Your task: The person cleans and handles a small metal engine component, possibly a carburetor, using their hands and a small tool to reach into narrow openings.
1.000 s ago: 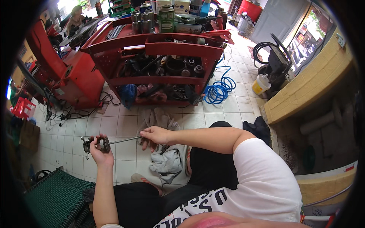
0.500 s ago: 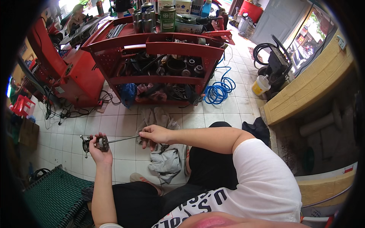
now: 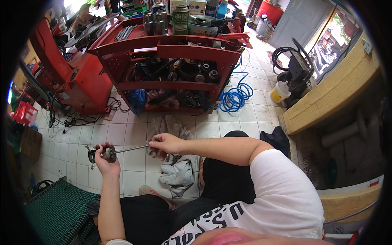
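My left hand (image 3: 108,164) is closed around a round dark metal part (image 3: 92,155) with bolts sticking out of its far-left side. A thin metal rod (image 3: 132,149) runs from this part toward the right. My right hand (image 3: 166,143) pinches the rod's other end between thumb and fingers; whether a handle is hidden in the grip I cannot tell. Both hands are held above the tiled floor. Below the right hand lie crumpled grey cloths (image 3: 176,175).
A red tool trolley (image 3: 171,85) stands ahead, loaded with spray cans (image 3: 180,20) and loose parts. Blue coiled hose (image 3: 232,100) lies at its right foot. Red machine (image 3: 83,83) and cables stand left; a green woven seat (image 3: 61,208) is near left. Yellow brick ledge (image 3: 326,96) runs along the right.
Almost nothing differs. My right hand has shifted very slightly at the rod's end; my left hand keeps its hold on the metal part.
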